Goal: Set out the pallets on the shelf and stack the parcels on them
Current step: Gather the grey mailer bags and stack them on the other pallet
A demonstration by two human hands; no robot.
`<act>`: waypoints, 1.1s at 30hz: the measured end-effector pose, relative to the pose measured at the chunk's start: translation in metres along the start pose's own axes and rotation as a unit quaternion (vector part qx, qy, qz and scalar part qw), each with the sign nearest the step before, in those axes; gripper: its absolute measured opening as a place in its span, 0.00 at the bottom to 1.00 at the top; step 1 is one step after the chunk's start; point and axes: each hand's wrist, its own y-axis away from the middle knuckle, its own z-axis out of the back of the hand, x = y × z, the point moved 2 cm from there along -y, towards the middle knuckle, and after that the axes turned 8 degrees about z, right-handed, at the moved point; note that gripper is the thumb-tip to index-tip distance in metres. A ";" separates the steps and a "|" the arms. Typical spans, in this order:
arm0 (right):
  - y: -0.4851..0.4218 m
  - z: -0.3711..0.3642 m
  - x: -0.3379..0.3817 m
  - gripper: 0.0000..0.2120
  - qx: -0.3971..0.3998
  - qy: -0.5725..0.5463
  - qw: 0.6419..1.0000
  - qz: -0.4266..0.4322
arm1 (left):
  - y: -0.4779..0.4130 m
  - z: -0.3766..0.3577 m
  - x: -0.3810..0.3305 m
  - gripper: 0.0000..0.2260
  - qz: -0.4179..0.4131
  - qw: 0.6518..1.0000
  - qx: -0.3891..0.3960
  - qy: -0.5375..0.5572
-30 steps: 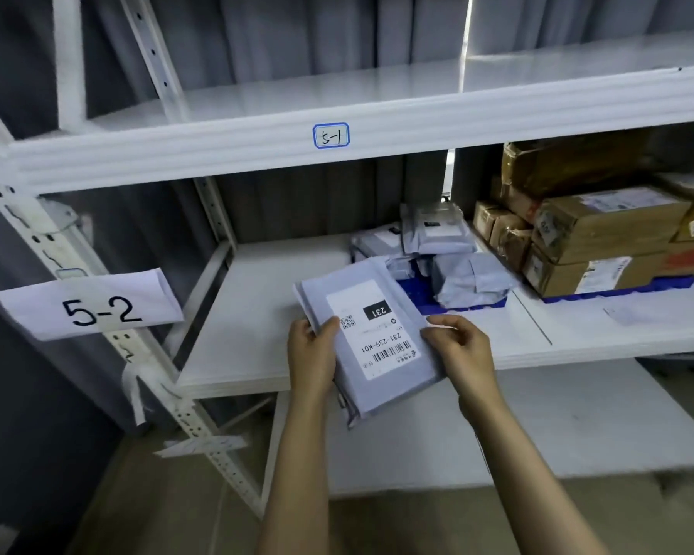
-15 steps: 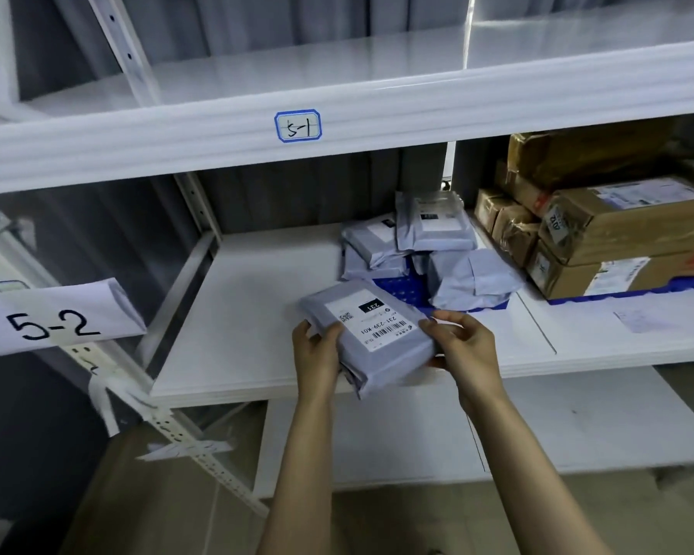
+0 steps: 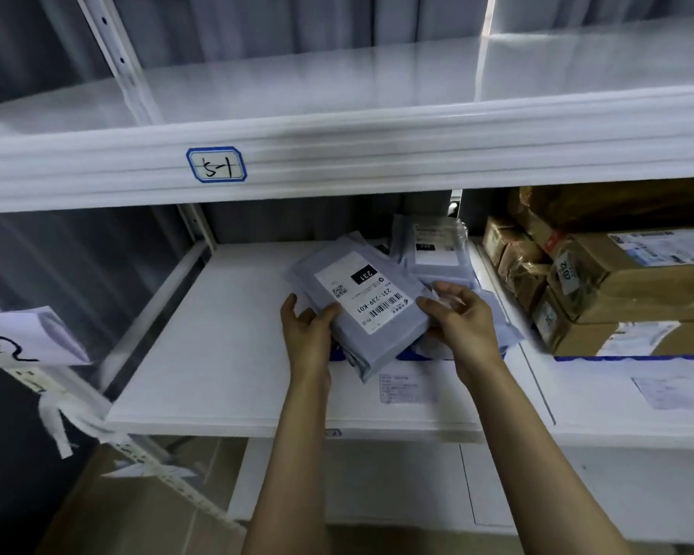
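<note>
A grey mailer parcel (image 3: pixel 361 302) with a white label reading 231 lies tilted over the pile of grey mailers (image 3: pixel 433 250) on the middle shelf (image 3: pixel 225 354). My left hand (image 3: pixel 307 334) grips its left edge with the thumb on top. My right hand (image 3: pixel 461 318) holds its right edge, fingers curled at the corner. A blue pallet (image 3: pixel 413 356) shows only as a strip under the pile, mostly hidden by the parcel and my hands.
Brown cardboard boxes (image 3: pixel 617 274) are stacked on a second blue pallet (image 3: pixel 634 357) to the right. The upper shelf (image 3: pixel 337 154) carries a label 5-1. A paper tag (image 3: pixel 25 338) hangs on the left upright. A lower shelf (image 3: pixel 537 486) lies beneath.
Both hands have carried the labelled parcel forward and up, from in front of the shelf edge onto the mailer pile. The view has moved closer to the shelf.
</note>
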 end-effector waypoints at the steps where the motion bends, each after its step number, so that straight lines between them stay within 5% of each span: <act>1: -0.007 0.004 0.001 0.16 0.003 -0.002 1.000 0.008 | -0.002 -0.003 0.002 0.34 0.006 1.000 0.000 0.009; 9: -0.043 0.037 0.001 0.13 -0.031 -0.027 0.999 -0.018 | -0.021 -0.037 0.000 0.31 0.038 0.999 0.017 0.034; 16: -0.068 0.070 0.007 0.08 0.006 0.009 1.000 -0.017 | -0.038 -0.057 -0.013 0.05 0.053 0.999 0.011 -0.001; 20: -0.078 0.076 0.015 0.07 0.053 0.023 0.998 -0.017 | -0.053 -0.051 -0.017 0.13 0.127 0.990 0.065 -0.019; 24: -0.085 0.075 0.020 0.12 0.011 -0.008 1.000 -0.005 | -0.057 -0.041 -0.015 0.07 0.119 0.981 0.089 -0.122; 27: -0.083 0.068 0.016 0.24 0.001 -0.060 0.998 -0.020 | -0.057 -0.037 -0.010 0.08 0.103 0.985 0.091 -0.102; 33: -0.070 0.049 0.012 0.16 0.053 -0.149 0.986 -0.052 | -0.051 -0.043 0.005 0.10 0.124 0.987 0.098 -0.004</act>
